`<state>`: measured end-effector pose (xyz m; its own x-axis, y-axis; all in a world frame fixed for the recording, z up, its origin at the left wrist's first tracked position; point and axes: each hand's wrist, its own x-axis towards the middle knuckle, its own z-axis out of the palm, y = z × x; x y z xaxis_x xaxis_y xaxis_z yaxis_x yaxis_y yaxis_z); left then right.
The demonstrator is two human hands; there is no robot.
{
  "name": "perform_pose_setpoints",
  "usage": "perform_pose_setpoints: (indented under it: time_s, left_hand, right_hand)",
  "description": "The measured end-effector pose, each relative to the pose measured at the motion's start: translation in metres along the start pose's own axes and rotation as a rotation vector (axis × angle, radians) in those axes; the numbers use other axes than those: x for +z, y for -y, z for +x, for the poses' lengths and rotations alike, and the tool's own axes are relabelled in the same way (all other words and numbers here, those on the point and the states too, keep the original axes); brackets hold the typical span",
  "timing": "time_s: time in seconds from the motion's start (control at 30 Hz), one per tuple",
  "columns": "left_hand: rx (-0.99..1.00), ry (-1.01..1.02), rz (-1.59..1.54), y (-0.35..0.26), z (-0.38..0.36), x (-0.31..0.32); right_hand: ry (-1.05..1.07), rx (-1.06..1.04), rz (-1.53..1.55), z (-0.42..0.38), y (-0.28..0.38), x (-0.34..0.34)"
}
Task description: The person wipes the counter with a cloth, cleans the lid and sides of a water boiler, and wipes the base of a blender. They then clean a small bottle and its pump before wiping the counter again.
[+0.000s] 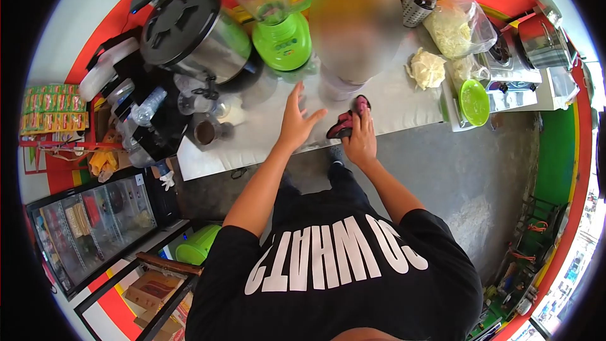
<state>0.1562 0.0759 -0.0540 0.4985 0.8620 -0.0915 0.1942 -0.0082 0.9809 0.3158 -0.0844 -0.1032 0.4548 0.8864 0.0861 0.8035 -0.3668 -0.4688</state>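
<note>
My left hand (299, 123) is raised over the front of the metal-topped counter (252, 145), fingers and thumb spread, with nothing in it. It is nearest to the green blender (282, 44), which stands upright behind it. My right hand (362, 140) grips a crumpled dark red and black cloth (341, 125) at the counter's front edge. Part of the cloth sticks out past my fingertips. Just behind the cloth stands a large rounded container (344, 85), its upper part blurred out.
A steel pot with a black lid (183, 22) and a dark cup (205, 131) are at left. On the right are a plastic bag of pale food (454, 28), a white crumpled bundle (427, 68), a green bowl (474, 102) and a gas stove (511, 85). A glass-front case (95, 227) stands lower left.
</note>
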Motion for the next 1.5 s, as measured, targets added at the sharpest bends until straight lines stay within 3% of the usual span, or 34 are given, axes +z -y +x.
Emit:
perform_pose_setpoints:
  time_s: [0.23, 0.4, 0.47, 0.53, 0.73, 0.8, 0.87, 0.97, 1.13, 1.2, 1.27, 1.33, 1.4, 1.5]
  left_hand:
    - [-0.056, -0.125, 0.264, 0.084, -0.118, -0.115]
    - [-0.027, -0.350, 0.274, 0.119, -0.152, -0.185]
    - [-0.067, -0.547, 0.230, 0.128, -0.154, -0.209]
    - [-0.064, -0.587, 0.190, 0.132, -0.152, -0.233]
    - [-0.142, -0.520, 0.272, 0.122, -0.140, -0.269]
    - [-0.041, -0.471, 0.424, 0.122, -0.138, -0.272]
    - [0.008, -0.479, 0.462, 0.129, -0.137, -0.271]
    - [0.082, -0.482, 0.504, 0.134, -0.141, -0.269]
    - [0.150, -0.444, 0.511, 0.140, -0.142, -0.269]
    - [0.135, -0.409, 0.560, 0.141, -0.144, -0.270]
    - [0.134, -0.346, 0.567, 0.131, -0.148, -0.268]
    - [0.197, -0.209, 0.587, 0.116, -0.154, -0.260]
    - [0.107, -0.155, 0.634, 0.099, -0.157, -0.253]
    - [0.106, -0.061, 0.655, 0.090, -0.156, -0.252]
  right_hand:
    - [0.254, -0.254, 0.003, 0.001, 0.131, 0.052]
    - [0.194, -0.319, -0.001, 0.053, 0.183, 0.107]
    - [0.150, -0.308, -0.007, 0.077, 0.204, 0.127]
    - [0.169, -0.310, -0.012, 0.088, 0.225, 0.141]
    - [0.218, -0.444, -0.024, 0.078, 0.248, 0.148]
    - [0.388, -0.585, -0.047, 0.062, 0.242, 0.136]
    - [0.394, -0.639, -0.058, 0.042, 0.233, 0.124]
    - [0.575, -0.755, -0.033, 0.013, 0.216, 0.092]
    - [0.644, -0.681, -0.047, 0.022, 0.162, 0.053]
    - [0.564, -0.381, -0.132, 0.047, 0.140, 0.051]
    - [0.392, -0.208, -0.028, 0.075, 0.124, 0.061]
    - [0.330, -0.176, -0.108, 0.098, 0.131, 0.085]
    - [0.272, -0.150, -0.188, 0.120, 0.147, 0.105]
    - [0.293, -0.316, -0.164, 0.139, 0.183, 0.128]
